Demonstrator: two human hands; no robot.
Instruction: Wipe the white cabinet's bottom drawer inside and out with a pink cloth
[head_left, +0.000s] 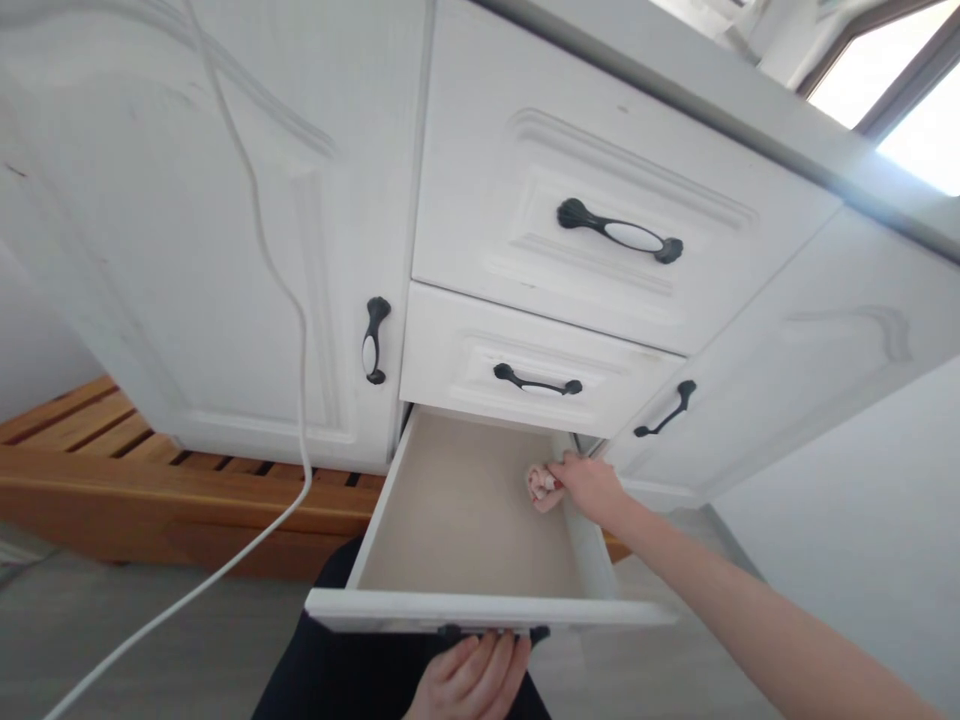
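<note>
A white drawer (480, 608) at the bottom of the cabinet stands pulled out, its beige inside showing. My left hand (474, 678) has its fingers curled round the dark handle (538, 634) on the drawer's front. Over the right side of the drawer, near the back, my right hand (589, 485) holds a small rolled pink cloth (541, 487) between its fingers. The cloth is low in the drawer; whether it touches the bottom I cannot tell.
Two closed drawers with dark handles (538, 381) sit above the open one. Cabinet doors (225, 230) flank them. A white cable (302, 380) hangs down at the left, before a slatted wooden bench (187, 500). A countertop edge runs along the top right.
</note>
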